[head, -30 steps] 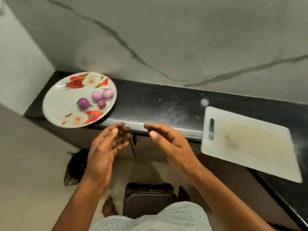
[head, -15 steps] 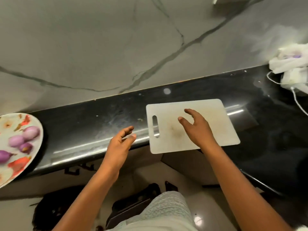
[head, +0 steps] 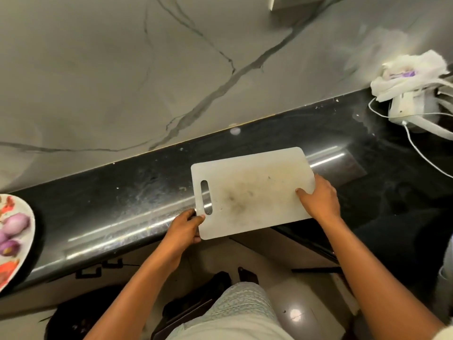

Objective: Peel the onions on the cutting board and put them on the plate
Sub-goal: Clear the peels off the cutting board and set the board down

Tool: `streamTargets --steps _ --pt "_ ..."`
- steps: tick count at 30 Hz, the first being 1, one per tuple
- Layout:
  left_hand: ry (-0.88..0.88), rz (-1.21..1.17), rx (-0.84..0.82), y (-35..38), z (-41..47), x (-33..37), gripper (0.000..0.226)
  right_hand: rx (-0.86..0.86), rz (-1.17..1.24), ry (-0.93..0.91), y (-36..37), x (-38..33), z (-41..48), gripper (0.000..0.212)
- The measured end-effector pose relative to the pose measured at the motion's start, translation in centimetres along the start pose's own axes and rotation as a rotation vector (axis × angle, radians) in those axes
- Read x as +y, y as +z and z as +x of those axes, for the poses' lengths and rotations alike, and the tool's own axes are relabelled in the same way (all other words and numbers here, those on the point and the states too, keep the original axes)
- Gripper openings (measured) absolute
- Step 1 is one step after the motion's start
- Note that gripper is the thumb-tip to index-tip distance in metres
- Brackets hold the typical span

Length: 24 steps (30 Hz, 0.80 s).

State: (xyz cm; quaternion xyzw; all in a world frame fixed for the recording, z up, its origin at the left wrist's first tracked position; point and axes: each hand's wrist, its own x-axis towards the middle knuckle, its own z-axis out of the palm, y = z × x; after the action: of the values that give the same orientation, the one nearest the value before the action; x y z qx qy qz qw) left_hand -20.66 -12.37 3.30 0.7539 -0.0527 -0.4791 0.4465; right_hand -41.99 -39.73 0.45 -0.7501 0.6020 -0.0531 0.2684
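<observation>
A white cutting board lies on the black counter, its near edge hanging over the counter's front, with nothing on it but stains. My left hand grips the board's near left corner beside the handle slot. My right hand grips its right edge, thumb on top. At the far left, a flowered plate holds peeled purple onions, only partly in view.
The black counter runs along a grey marbled wall. At the back right sit a white crumpled cloth and a white device with cables. Below the counter edge are dark objects on the floor.
The view swung right, away from the plate. Both hands reached to the cutting board and took hold of it, left at the near left corner, right at the right edge.
</observation>
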Motion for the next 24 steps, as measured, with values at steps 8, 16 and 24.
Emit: streamTargets --steps 8,16,24 --pt "0.164 0.115 0.210 -3.5 -1.0 -1.1 0.042 -0.028 0.312 0.198 0.0 -2.3 0.2 0.055" --pt "0.145 -0.035 0.375 -11.5 -3.4 -2.9 0.041 -0.124 0.377 0.072 4.5 -9.5 -2.4 0.058" --pt "0.035 -0.120 0.602 -20.4 -3.2 -4.9 0.046 -0.332 0.285 -0.138 11.0 -17.7 -4.3 0.059"
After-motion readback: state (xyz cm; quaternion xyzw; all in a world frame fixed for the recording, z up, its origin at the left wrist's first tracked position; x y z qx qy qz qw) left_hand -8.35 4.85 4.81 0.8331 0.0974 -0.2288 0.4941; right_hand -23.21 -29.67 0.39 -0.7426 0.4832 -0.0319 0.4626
